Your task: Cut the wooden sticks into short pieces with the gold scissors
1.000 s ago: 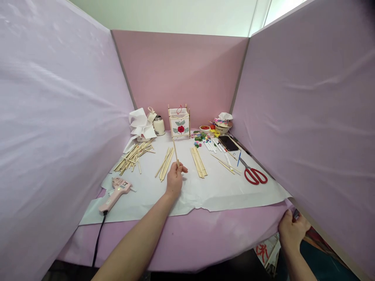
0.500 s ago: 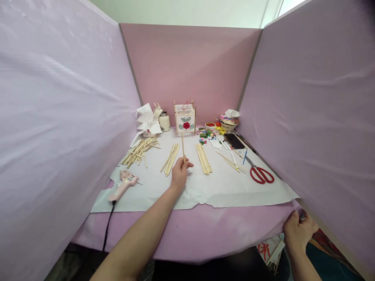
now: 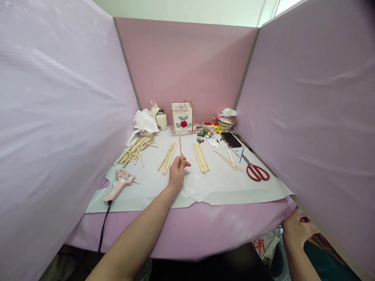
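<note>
My left hand is closed around the lower end of a thin wooden stick, which points up over the middle of the table. On either side of it lie a bundle of similar sticks to the left and a row of sticks to the right. Behind the held stick stands a small white lantern with a wooden frame, a red rose and a red loop. My right hand is low at the table's right front corner, beside the cloth edge; its fingertips are mostly hidden.
A pink glue gun with a black cord lies at left, below a loose stick pile. Red-handled scissors, a phone and markers lie at right. Fabric walls enclose the table; a bin stands below.
The view has shifted slightly, moving the whole scene a little left. My left hand still holds the stick. My right hand's fingers are more hidden at the table corner.
</note>
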Demonstrator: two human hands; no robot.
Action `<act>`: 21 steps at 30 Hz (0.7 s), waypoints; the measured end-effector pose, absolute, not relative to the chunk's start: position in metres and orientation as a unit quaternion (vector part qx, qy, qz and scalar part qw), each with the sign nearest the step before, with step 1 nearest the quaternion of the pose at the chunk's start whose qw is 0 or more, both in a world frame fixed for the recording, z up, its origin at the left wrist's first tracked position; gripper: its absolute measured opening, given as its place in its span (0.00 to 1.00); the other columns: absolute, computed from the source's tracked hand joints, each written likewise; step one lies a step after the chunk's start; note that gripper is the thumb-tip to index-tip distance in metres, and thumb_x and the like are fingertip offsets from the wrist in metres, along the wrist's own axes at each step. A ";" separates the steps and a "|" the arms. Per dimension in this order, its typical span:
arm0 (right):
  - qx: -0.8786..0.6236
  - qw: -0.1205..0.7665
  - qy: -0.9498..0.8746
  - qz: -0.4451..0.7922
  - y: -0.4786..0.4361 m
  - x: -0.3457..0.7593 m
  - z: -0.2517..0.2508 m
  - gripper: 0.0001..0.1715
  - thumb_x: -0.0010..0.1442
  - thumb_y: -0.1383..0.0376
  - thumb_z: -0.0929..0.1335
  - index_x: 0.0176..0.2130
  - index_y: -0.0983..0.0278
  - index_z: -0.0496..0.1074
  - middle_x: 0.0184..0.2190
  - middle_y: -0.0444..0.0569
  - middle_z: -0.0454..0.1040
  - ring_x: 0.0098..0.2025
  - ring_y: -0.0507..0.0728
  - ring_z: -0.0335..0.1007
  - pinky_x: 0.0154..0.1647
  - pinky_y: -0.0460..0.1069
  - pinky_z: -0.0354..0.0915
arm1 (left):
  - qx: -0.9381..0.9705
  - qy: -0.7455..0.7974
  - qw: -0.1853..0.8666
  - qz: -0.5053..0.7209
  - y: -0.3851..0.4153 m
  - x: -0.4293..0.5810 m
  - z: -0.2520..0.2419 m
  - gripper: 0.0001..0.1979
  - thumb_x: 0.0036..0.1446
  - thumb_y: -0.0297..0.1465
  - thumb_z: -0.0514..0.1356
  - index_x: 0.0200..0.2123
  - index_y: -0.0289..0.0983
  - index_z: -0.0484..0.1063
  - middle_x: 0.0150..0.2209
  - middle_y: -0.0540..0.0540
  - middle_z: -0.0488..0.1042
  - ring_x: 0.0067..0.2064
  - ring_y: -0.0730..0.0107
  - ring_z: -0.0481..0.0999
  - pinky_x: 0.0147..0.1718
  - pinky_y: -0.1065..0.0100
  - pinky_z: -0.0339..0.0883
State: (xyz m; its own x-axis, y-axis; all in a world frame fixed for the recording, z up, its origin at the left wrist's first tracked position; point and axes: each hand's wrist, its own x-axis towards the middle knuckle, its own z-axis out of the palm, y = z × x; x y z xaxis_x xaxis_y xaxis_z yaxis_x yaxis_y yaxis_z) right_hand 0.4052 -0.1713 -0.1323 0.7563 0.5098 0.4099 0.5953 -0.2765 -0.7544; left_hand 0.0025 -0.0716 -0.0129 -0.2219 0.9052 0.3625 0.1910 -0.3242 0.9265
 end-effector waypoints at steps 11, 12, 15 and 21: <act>-0.807 0.491 -0.308 -0.114 -0.171 0.409 -0.132 0.35 0.63 0.56 0.58 0.63 0.72 0.53 0.59 0.67 0.58 0.57 0.70 0.56 0.58 0.67 0.48 | 0.556 0.502 0.285 0.598 -0.073 0.003 -0.010 0.07 0.59 0.35 0.51 0.36 0.40 0.66 0.28 0.51 0.75 0.33 0.72 0.72 0.35 0.69 0.65; -0.808 0.491 -0.304 -0.112 -0.171 0.411 -0.133 0.35 0.63 0.55 0.58 0.63 0.72 0.53 0.58 0.67 0.60 0.56 0.70 0.57 0.58 0.67 0.49 | 0.558 0.503 0.283 0.597 -0.073 0.003 -0.010 0.07 0.59 0.35 0.51 0.36 0.40 0.66 0.28 0.51 0.75 0.34 0.73 0.72 0.36 0.69 0.65; -0.821 0.491 -0.274 -0.095 -0.169 0.416 -0.136 0.38 0.62 0.53 0.58 0.64 0.74 0.52 0.56 0.69 0.61 0.55 0.71 0.58 0.57 0.66 0.50 | 0.553 0.500 0.284 0.602 -0.072 0.004 -0.010 0.07 0.59 0.35 0.51 0.36 0.40 0.66 0.28 0.51 0.74 0.34 0.73 0.72 0.36 0.69 0.65; -0.842 0.465 -0.272 -0.016 -0.167 0.431 -0.146 0.29 0.58 0.56 0.59 0.47 0.75 0.72 0.43 0.67 0.73 0.47 0.72 0.67 0.47 0.62 0.62 | 0.544 0.490 0.298 0.612 -0.071 0.004 -0.011 0.06 0.59 0.35 0.51 0.35 0.40 0.65 0.28 0.51 0.74 0.33 0.73 0.72 0.36 0.69 0.65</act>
State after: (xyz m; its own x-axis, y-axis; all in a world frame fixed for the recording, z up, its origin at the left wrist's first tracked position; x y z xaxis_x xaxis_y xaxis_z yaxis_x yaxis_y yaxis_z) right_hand 0.4309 -0.1670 -0.1457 0.8519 0.4425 0.2801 0.4729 -0.4201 -0.7746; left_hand 0.0044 -0.0707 -0.0109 -0.2298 0.8983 0.3746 0.1676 -0.3426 0.9244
